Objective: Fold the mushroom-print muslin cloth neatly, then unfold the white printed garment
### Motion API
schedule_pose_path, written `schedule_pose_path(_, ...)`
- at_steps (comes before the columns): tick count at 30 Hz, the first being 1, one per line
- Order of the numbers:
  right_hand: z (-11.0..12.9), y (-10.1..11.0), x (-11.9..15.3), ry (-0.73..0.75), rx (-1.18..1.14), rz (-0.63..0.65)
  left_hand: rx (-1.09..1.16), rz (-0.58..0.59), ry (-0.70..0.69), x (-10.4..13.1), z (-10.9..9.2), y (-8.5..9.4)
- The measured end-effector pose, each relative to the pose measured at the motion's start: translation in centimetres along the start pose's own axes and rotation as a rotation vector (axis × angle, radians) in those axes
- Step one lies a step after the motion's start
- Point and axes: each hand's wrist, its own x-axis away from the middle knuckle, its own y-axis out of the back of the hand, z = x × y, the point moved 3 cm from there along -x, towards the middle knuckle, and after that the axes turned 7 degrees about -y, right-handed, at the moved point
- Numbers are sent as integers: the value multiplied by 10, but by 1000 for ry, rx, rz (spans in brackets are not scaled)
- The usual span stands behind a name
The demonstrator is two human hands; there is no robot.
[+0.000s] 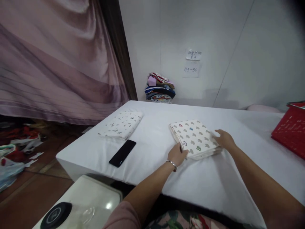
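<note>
A folded cream cloth with grey and a few coloured mushroom prints (196,135) lies on the white-covered table (152,127). My left hand (177,156), with a silver bracelet at the wrist, grips its near left corner, thumb on top. My right hand (223,140) holds the cloth's right edge, its fingertips partly hidden by the fold. A second folded white cloth with small dark prints (121,124) rests farther left on the table, touched by neither hand.
A black phone (122,153) lies left of my hands. A red basket (292,128) stands at the right. Folded clothes (160,89) are stacked by the wall. Below the table's near left edge is a white lidded object (83,203). A pink curtain (62,57) hangs at left.
</note>
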Motion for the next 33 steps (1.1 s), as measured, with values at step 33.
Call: schedule_pose_path(33,129,-19,139,731,-148,133,367,-284,288,-92,46,23)
